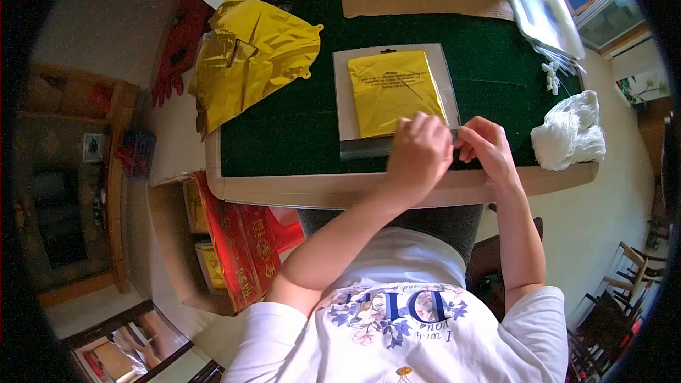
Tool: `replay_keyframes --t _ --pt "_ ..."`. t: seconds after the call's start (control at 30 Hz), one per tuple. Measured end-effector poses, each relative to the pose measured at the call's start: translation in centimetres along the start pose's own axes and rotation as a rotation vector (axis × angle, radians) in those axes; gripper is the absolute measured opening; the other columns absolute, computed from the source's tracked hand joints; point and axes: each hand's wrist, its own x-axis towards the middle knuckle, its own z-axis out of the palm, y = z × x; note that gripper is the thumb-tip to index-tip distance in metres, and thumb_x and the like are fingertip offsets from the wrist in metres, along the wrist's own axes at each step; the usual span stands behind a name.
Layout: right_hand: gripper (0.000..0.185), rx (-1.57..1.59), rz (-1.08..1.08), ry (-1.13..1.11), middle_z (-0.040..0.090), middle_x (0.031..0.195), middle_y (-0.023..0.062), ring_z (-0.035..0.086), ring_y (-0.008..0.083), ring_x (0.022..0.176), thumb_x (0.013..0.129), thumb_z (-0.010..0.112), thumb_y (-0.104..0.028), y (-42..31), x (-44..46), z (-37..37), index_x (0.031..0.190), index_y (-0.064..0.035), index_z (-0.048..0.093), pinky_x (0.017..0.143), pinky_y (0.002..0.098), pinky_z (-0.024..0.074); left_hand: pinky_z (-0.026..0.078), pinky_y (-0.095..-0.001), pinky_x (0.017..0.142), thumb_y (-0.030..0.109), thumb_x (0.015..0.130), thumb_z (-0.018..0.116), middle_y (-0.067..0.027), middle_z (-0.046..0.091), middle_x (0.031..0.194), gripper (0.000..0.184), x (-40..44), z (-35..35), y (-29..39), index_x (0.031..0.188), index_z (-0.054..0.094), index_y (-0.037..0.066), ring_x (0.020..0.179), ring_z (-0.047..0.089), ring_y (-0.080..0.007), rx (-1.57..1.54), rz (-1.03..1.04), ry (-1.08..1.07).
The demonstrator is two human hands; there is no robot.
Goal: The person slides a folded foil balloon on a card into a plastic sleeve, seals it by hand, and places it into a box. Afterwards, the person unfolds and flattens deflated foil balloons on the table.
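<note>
- My left hand (420, 149) half-curls over the bag's (364, 149) near edge, grip unclear.
- My right hand (488, 147) pinches alongside, hold unclear.
- Probably sealing; next needs careful flattening.

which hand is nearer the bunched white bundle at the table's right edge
Right. The right hand is left of the bunched white bundle, apart from it; the left hand is farther left.
</note>
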Motion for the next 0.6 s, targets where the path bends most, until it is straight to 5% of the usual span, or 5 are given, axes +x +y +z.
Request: replay_keyframes --t 0.13,0.3,0.43,0.53,0.6 --pt "0.017 -0.006 0.014 0.010 0.064 0.071 0.0053 0.058 0.0098 0.054 0.092 0.060 -0.016 -0.3 -0.1 -0.1 0.085 -0.0008 0.061 0.048 0.0222 0.0467 0.045 -0.0229 0.058 0.008 0.087 0.063 -0.0030 0.059 0.077 0.007 -2.2 -5.7 -3.1 0.082 0.059 0.006 0.065 0.055 -0.0102 -0.623 -0.423 0.066" --pt "0.016 -0.042 0.014 -0.001 0.062 0.070 0.0046 0.056 0.0087 0.053 0.093 0.060 -0.015 0.1 0.0 -0.3 0.085 -0.0015 0.060 0.048 0.0221 0.0466 0.059 -0.0314 0.075 0.018 0.094 0.059 -0.0200 0.067 0.109 0.017 -6.9 -20.6 -14.4 0.105 0.058 0.005 0.097 0.068 -0.0251 -0.979 -0.732 0.475" --pt "0.017 -0.030 0.038 -0.005 0.062 0.069 0.0032 0.056 0.0077 0.052 0.094 0.059 -0.015 0.2 0.1 -0.4 0.082 -0.0034 0.058 0.046 0.0209 0.0459 0.050 -0.0413 0.095 0.019 0.098 0.052 -0.0260 0.058 0.123 0.022 -10.0 -33.4 -23.3 0.113 0.054 0.002 0.115 0.060 -0.0313 -0.760 -0.745 0.838" --pt "0.019 -0.063 0.032 -0.015 0.062 0.067 0.0035 0.057 0.0081 0.051 0.094 0.058 -0.016 0.3 0.3 -0.3 0.079 -0.0039 0.058 0.044 0.0215 0.0452 0.048 -0.0401 0.096 0.023 0.099 0.048 -0.0214 0.057 0.127 0.027 -10.0 -38.4 -24.3 0.110 0.057 0.000 0.119 0.057 -0.0274 0.490 -0.770 0.344" --pt "0.020 -0.121 0.046 -0.014 0.062 0.067 0.0037 0.057 0.0085 0.051 0.094 0.058 -0.016 -0.1 0.2 -0.4 0.078 -0.0043 0.058 0.044 0.0219 0.0449 0.048 -0.0394 0.092 0.021 0.098 0.050 -0.0180 0.058 0.119 0.023 -10.3 -39.0 -25.0 0.107 0.059 0.002 0.112 0.058 -0.0274 0.694 -0.746 0.302"
